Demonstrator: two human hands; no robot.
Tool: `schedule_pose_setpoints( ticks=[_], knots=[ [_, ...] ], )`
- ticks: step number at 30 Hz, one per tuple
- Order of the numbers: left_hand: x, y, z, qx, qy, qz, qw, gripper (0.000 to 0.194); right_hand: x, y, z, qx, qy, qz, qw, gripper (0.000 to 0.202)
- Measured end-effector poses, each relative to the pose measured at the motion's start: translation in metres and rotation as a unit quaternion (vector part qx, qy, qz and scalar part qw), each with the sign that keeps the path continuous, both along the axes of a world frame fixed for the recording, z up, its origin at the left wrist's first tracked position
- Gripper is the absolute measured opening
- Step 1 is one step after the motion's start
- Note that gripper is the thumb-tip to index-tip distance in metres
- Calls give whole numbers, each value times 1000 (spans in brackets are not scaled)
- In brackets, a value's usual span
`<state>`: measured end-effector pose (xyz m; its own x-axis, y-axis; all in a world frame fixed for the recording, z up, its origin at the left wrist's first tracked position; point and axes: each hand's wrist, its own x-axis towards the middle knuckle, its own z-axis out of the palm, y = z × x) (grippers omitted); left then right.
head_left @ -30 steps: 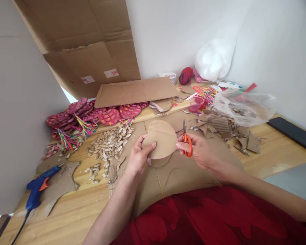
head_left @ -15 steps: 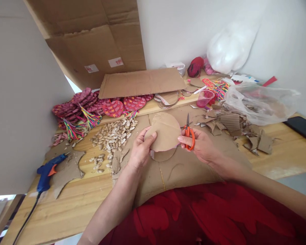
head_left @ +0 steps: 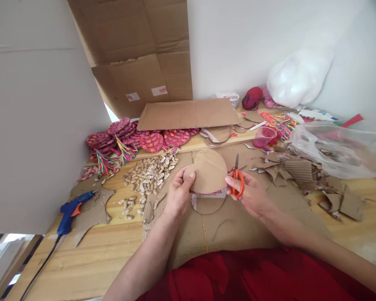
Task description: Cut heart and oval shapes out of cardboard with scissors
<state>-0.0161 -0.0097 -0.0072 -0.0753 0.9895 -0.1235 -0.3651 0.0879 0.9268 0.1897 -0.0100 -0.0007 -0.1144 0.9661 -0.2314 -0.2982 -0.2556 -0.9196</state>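
Observation:
A rounded cardboard disc [head_left: 208,170] is held up over the work surface, its plain brown face toward me. My left hand [head_left: 181,190] grips its left edge, thumb on top and fingers underneath. At the right edge, my right hand [head_left: 246,190] pinches the disc while also holding orange-handled scissors [head_left: 238,182], whose blades point up and away. Below the disc lies another round cardboard piece [head_left: 208,205], partly covered, with a white printed strip on it. Both rest over a large cardboard sheet [head_left: 244,225].
Peanut shells [head_left: 148,173] and a blue glue gun [head_left: 69,212] lie to the left. Pink decorated discs with tassels [head_left: 119,140] are piled at the back left. Cardboard scraps [head_left: 301,171] and a clear plastic bag [head_left: 341,148] sit right. A cardboard panel [head_left: 188,115] lies behind.
The camera view has shifted, so the scene sits lower and further right. Both hands keep hold of the disc, and more of the round piece's printed strip shows beneath it.

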Motion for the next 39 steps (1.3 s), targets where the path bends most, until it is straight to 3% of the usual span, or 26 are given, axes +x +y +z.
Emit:
schedule_pose_setpoints(
  ticks=[5, 13, 16, 21, 28, 39],
  knots=[
    [-2, 3, -5, 35, 30, 3, 999, 64, 5, 8, -7, 15, -3, -43, 999, 40],
    [-2, -3, -2, 63, 133, -91, 985, 87, 9, 15, -14, 23, -18, -72, 997, 37],
    [-2, -3, -1, 65, 122, -87, 987, 80, 8, 12, -13, 23, -31, -63, 997, 35],
    [-2, -3, -1, 60, 154, -99, 981, 50, 7, 13, -6, 35, -48, -63, 996, 35],
    [2, -8, -2, 60, 125, -171, 975, 63, 9, 15, -7, 23, -53, -46, 997, 35],
    [1, -3, 3, 35, 99, -114, 988, 62, 17, 17, -7, 15, -57, -27, 998, 32]
  ],
)
